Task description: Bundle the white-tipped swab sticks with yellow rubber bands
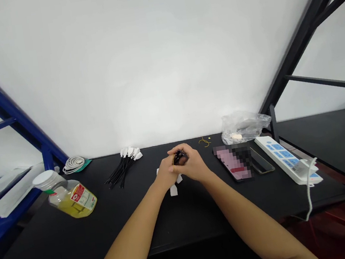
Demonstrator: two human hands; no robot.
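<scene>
Two hands work together just below the centre of the frame, above a black table. The left hand and the right hand press close, their fingers curled shut around a small black object. Most of it is hidden, so its long axis is hard to tell; a thin gold strand shows at its left end. Small white plastic tags lie on the table, partly under the hands.

Left of the hands, a bundle of black cords fans toward the lower left, with white tips gathered at the upper right. Further left, a plastic jar of yellow liquid lies tilted, its white lid toward the upper left. Its red-and-white label is too small to read. A coiled white cable sits at the table's back edge.

Right of the hands lie a loop of yellow wire, a clear plastic bag, a phone with a pixelated, unreadable surface, and a darker phone. A white power strip with blue switches runs diagonally toward the lower right.
</scene>
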